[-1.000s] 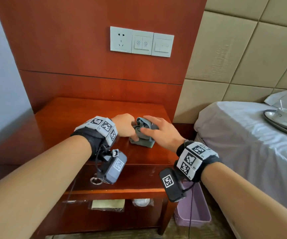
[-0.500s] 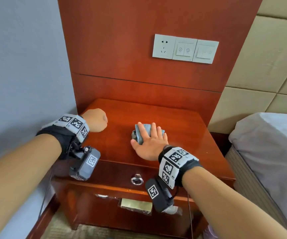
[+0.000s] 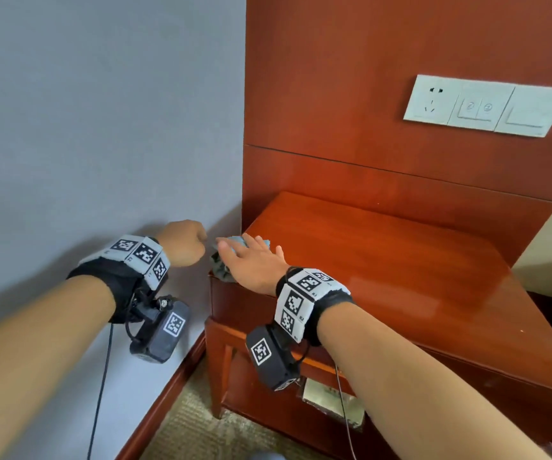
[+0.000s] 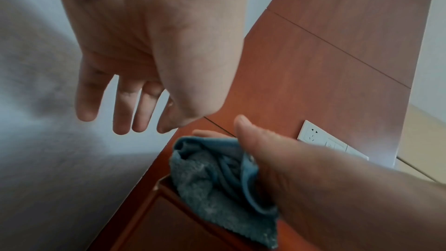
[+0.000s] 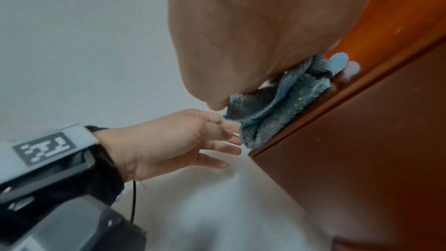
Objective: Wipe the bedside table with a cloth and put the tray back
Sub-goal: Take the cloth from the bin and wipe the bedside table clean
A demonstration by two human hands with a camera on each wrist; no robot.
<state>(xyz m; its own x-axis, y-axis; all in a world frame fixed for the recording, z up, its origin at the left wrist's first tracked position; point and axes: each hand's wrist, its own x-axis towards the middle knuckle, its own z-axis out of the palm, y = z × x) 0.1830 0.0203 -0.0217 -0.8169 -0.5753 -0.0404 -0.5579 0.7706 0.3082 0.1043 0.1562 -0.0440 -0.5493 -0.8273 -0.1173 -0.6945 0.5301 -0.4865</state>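
Right hand [image 3: 251, 260] lies flat, fingers spread and straight, pressing the blue-grey cloth [image 3: 223, 272] onto the front-left corner of the table [image 3: 384, 260]; part of the cloth overhangs the edge beside the grey wall [image 3: 102, 127]. Left hand [image 3: 185, 242] hangs just off the table's left side, close to the cloth; the wrist views show its fingers loose and extended, holding nothing, though from the head view it reads almost as a fist. Judgement: wiping is under way. To do it well, keep the palm flat with even pressure, gather the overhanging cloth back under the hand so it cannot slip off the corner, then sweep in overlapping passes across to the right and back edges. Tray is not in view in any of the 3 pictures, so where it waits cannot be told. The table's right edge is cut off, the lower shelf contents are too dim to name, and the contact between cloth and wood is hidden under the palm.
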